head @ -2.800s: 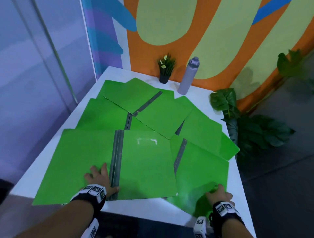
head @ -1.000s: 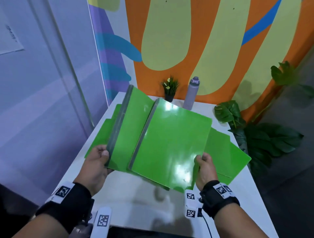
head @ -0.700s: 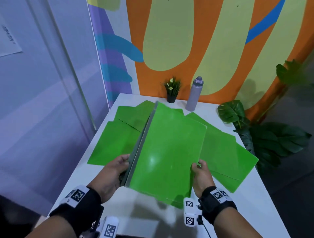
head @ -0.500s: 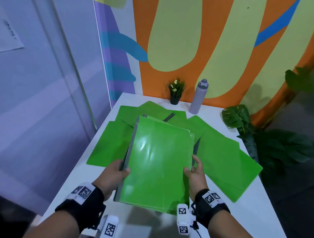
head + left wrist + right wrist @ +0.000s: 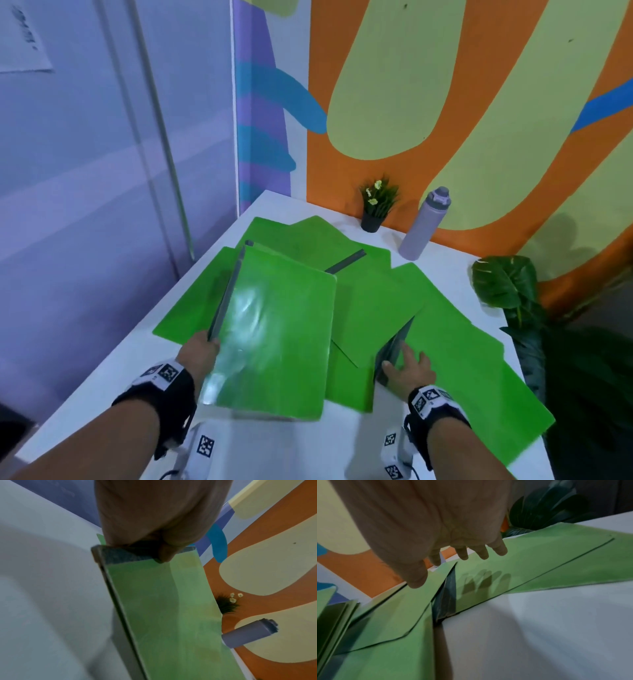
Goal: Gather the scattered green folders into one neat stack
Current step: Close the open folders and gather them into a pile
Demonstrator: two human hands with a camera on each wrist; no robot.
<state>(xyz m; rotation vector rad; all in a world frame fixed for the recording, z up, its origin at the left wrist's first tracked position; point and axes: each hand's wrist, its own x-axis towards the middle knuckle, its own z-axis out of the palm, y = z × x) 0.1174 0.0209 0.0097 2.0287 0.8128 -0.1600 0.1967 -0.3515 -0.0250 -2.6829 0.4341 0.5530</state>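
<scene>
My left hand (image 5: 202, 353) grips a small stack of green folders (image 5: 274, 342) by its grey spine, lifted and tilted above the white table (image 5: 113, 370). The left wrist view shows my thumb over the spine of the held stack (image 5: 163, 601). My right hand (image 5: 406, 368) hovers with spread, straight fingers just over the grey spine of a folder on the right (image 5: 462, 370). In the right wrist view its fingers (image 5: 462, 553) cast a shadow on that folder (image 5: 522, 566). Several more green folders (image 5: 308, 240) lie overlapped further back.
A small potted plant (image 5: 376, 205) and a lilac bottle (image 5: 424, 226) stand at the table's far edge against the painted wall. Large dark leaves (image 5: 507, 284) crowd the table's right side. A blue-grey wall runs along the left.
My right hand let go of the held stack and moved right, down to a folder on the table. The left hand alone now holds the stack, shifted slightly left.
</scene>
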